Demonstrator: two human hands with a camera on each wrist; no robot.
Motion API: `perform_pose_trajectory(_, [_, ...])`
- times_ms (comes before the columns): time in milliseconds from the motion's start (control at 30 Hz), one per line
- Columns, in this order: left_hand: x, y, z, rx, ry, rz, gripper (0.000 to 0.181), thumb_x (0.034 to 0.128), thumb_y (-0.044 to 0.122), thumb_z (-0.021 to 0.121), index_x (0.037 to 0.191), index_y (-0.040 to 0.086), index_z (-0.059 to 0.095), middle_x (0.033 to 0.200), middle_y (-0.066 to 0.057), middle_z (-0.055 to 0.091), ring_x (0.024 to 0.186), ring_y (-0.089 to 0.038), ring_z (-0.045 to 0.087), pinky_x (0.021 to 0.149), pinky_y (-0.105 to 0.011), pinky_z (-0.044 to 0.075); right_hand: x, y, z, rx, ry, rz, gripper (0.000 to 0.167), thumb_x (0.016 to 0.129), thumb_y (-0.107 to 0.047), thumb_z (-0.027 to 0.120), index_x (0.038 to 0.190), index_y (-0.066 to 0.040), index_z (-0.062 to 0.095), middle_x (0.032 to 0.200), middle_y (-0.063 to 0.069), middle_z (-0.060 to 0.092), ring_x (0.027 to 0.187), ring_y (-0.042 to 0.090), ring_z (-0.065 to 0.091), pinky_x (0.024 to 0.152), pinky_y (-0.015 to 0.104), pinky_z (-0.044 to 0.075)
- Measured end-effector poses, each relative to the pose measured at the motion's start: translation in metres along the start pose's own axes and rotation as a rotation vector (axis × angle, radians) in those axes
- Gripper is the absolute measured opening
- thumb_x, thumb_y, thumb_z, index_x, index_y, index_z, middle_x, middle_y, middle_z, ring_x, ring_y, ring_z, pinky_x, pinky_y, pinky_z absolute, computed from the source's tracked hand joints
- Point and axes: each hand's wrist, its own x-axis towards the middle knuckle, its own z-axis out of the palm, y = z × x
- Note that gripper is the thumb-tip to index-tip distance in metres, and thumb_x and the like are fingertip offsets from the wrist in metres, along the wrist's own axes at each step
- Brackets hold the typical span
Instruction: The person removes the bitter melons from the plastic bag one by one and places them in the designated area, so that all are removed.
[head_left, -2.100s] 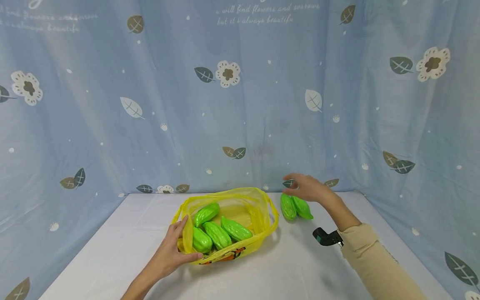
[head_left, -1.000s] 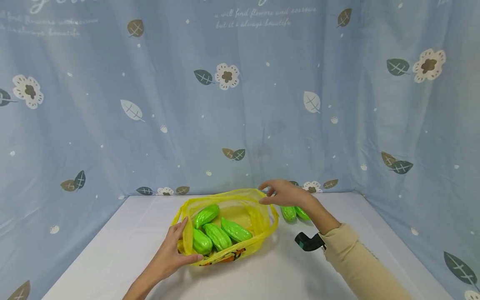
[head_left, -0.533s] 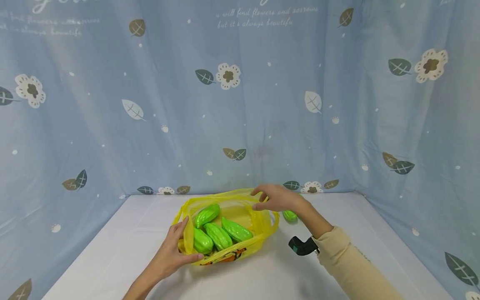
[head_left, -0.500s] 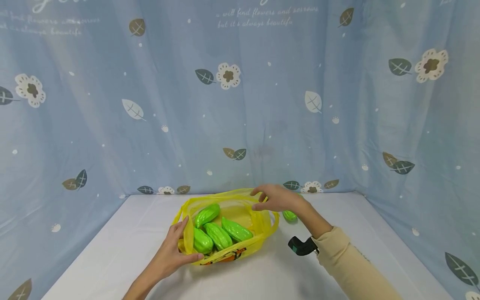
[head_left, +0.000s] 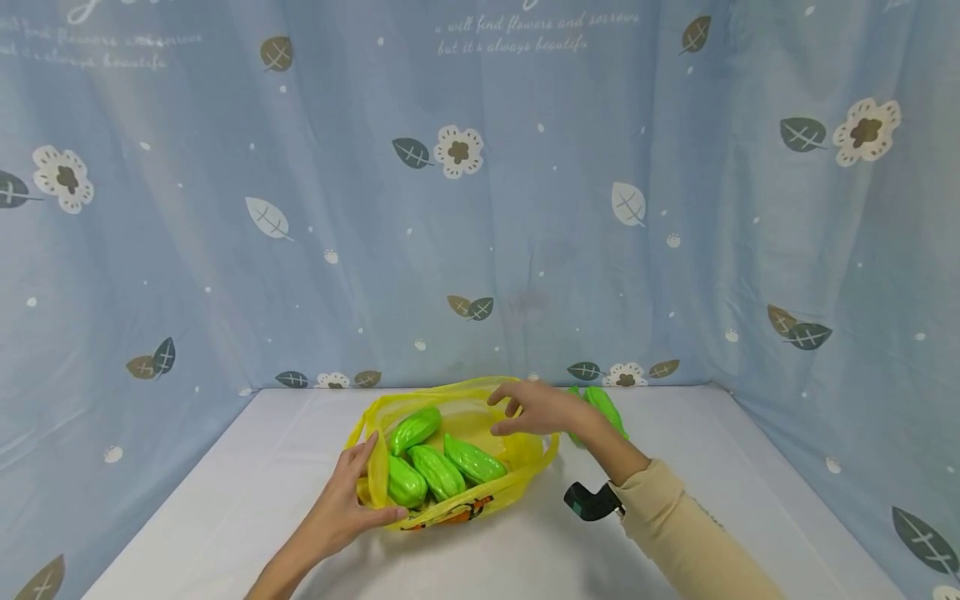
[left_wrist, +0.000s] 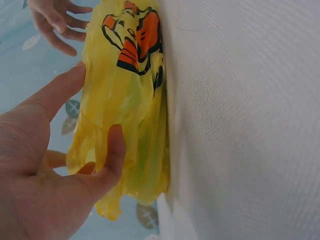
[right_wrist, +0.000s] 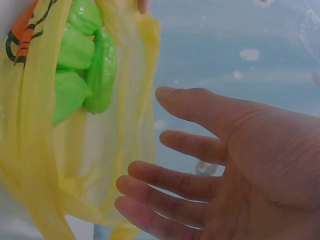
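Note:
A yellow plastic bag point(head_left: 517, 483) with an orange and black print lies with its mouth open on the table. Several glossy green, ridged, gourd-like pieces point(head_left: 472, 460) rest inside it. My left hand point(head_left: 351, 493) holds the bag's left end, thumb at the front and fingers round the side. Over the bag's right part hovers my right hand point(head_left: 543, 408), fingers spread and slightly bent; the right wrist view shows its bare palm point(right_wrist: 265, 170) with nothing in it. Beyond it lie two more green gourd-like pieces point(head_left: 606, 407), one mostly hidden behind the hand.
White cloth covers the table point(head_left: 225, 500). A blue curtain point(head_left: 360, 208) printed with leaves and flowers rises behind and at both sides. A black device point(head_left: 592, 502) sticks out from the right wrist, low over the table.
My right hand has moved left and toward me, from above the two green pieces to over the bag's right part. The left hand and the bag's contents look unchanged.

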Motion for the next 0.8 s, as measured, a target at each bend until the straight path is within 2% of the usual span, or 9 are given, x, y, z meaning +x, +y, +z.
perform_pose_trajectory(333, [0.0, 0.0, 0.001, 0.0, -0.011, -0.001, 0.115, 0.0715, 0.04, 0.086, 0.158, 0.008, 0.017, 0.15, -0.022, 0.028, 0.133, -0.04, 0.043, 0.106, -0.06, 0.038, 0.007, -0.001, 0.012, 0.013, -0.029, -0.003, 0.045, 0.09, -0.033, 0.071, 0.13, -0.016, 0.059, 0.128, 0.007, 0.061, 0.112, 0.026, 0.063, 0.087, 0.04, 0.054])
perform_pose_trajectory(567, [0.0, 0.0, 0.001, 0.002, -0.013, -0.005, 0.116, 0.0717, 0.041, 0.086, 0.158, 0.008, 0.016, 0.15, -0.022, 0.028, 0.134, -0.041, 0.041, 0.106, -0.061, 0.038, 0.013, 0.001, 0.023, 0.002, -0.052, 0.007, 0.046, 0.09, -0.035, 0.071, 0.131, -0.017, 0.058, 0.121, 0.008, 0.065, 0.107, 0.023, 0.064, 0.085, 0.037, 0.054])
perform_pose_trajectory(800, [0.001, -0.001, 0.001, 0.003, -0.007, -0.002, 0.116, 0.0715, 0.04, 0.087, 0.158, 0.009, 0.016, 0.149, -0.022, 0.029, 0.132, -0.04, 0.043, 0.105, -0.061, 0.038, 0.015, 0.0, 0.029, 0.013, -0.064, 0.011, 0.051, 0.089, -0.035, 0.072, 0.134, -0.018, 0.056, 0.12, 0.01, 0.067, 0.11, 0.025, 0.063, 0.087, 0.038, 0.054])
